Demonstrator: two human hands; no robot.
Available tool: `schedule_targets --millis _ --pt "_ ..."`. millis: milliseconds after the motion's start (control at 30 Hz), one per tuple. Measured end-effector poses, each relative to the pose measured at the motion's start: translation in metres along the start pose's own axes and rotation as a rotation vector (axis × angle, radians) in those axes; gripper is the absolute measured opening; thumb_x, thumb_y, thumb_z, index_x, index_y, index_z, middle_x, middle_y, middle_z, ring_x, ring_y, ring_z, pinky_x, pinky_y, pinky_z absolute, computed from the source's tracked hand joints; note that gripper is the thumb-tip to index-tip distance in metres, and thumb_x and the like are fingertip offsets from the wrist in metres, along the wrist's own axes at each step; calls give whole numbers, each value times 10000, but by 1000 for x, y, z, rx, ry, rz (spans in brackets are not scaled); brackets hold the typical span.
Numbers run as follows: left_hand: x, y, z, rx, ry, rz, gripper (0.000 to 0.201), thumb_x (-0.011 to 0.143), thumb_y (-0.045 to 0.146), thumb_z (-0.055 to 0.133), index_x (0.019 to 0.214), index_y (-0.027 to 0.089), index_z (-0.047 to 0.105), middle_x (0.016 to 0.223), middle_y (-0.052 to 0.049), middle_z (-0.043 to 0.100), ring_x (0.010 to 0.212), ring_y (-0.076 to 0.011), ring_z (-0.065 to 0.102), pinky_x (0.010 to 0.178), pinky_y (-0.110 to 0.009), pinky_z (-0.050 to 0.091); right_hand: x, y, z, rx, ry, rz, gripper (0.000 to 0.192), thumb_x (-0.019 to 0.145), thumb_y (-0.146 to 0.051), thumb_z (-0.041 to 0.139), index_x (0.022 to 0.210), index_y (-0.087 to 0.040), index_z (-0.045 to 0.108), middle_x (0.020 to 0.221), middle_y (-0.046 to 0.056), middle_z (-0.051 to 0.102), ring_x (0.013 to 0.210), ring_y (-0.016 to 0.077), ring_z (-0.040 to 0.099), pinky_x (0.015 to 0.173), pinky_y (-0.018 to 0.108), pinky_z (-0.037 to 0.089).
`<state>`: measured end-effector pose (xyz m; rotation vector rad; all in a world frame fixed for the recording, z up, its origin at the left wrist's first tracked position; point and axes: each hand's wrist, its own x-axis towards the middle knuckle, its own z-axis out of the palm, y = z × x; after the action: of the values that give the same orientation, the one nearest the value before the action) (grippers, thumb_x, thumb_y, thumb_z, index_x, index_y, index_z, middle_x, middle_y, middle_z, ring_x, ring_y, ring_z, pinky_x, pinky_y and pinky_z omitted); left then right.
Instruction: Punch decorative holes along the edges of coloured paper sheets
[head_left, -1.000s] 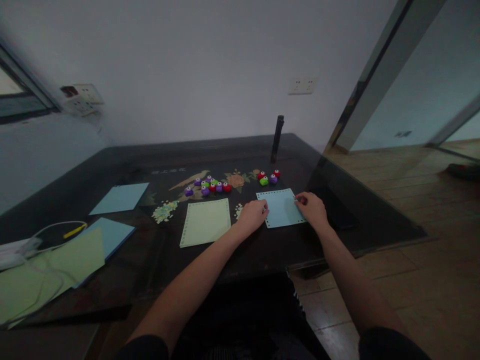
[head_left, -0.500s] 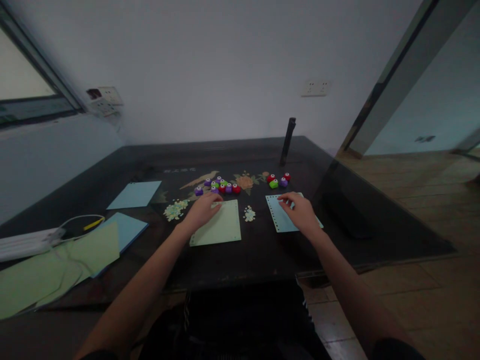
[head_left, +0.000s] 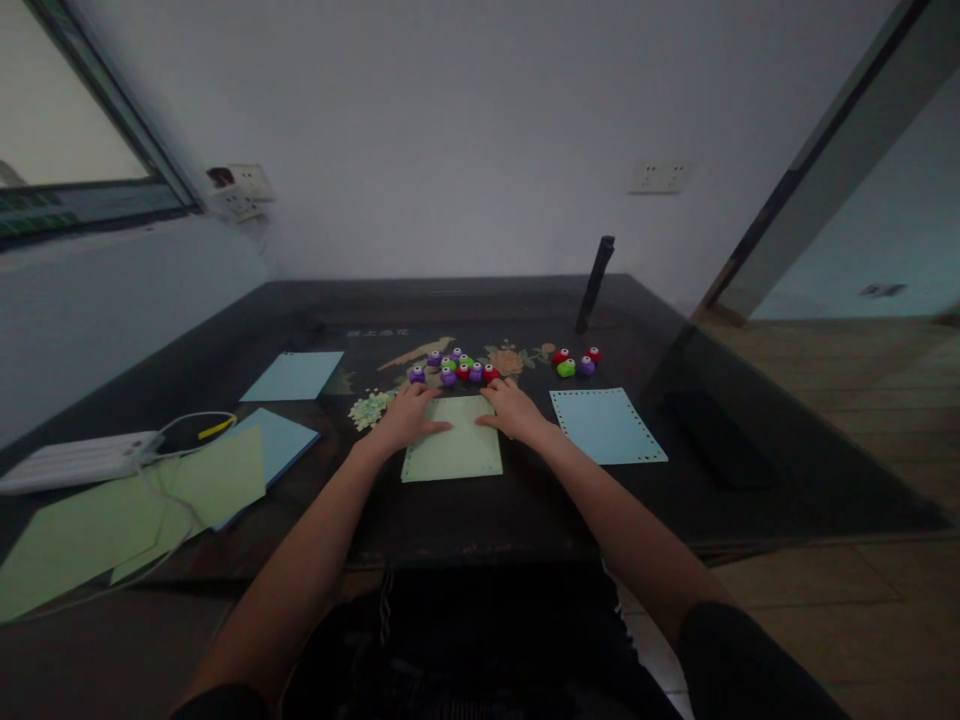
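Note:
A pale green sheet of paper (head_left: 454,450) with small holes along its edges lies on the dark table in front of me. My left hand (head_left: 407,415) rests at its upper left corner, fingers stretched forward and thumb over the paper. At the upper right corner is my right hand (head_left: 516,410), its fingers also extended and the thumb pointing inward. Just beyond the fingertips sit several small purple, green and red pieces (head_left: 463,372) with round white eye-like dots. A pile of tiny paper bits (head_left: 369,408) lies beside my left hand.
To the right lies a light blue sheet (head_left: 609,425) with punched edges, beyond it a dark flat object (head_left: 712,435). More small coloured pieces (head_left: 576,362) and an upright black stick-like object (head_left: 596,283) stand behind. At left are blue paper (head_left: 294,377), green sheets (head_left: 90,530) and a white power strip (head_left: 82,460).
My right hand has left the blue sheet and moved left to the green one. My left hand's fingers have spread along the green sheet's edge. The small middle pile of bits is now hidden.

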<state>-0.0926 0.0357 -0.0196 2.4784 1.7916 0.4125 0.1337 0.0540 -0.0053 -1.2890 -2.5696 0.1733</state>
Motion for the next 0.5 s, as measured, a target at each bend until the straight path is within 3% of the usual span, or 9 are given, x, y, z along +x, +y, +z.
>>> schedule_targets --millis 500 --pt "-3 9 -7 -86 45 27 547 647 488 687 1073 167 566 1078 -116 546 1029 -278 501 911 -398 384 -6 2 4 135 118 70 382 694 -295 716 1038 -193 587 1092 95 531 1069 247 475 834 352 420"
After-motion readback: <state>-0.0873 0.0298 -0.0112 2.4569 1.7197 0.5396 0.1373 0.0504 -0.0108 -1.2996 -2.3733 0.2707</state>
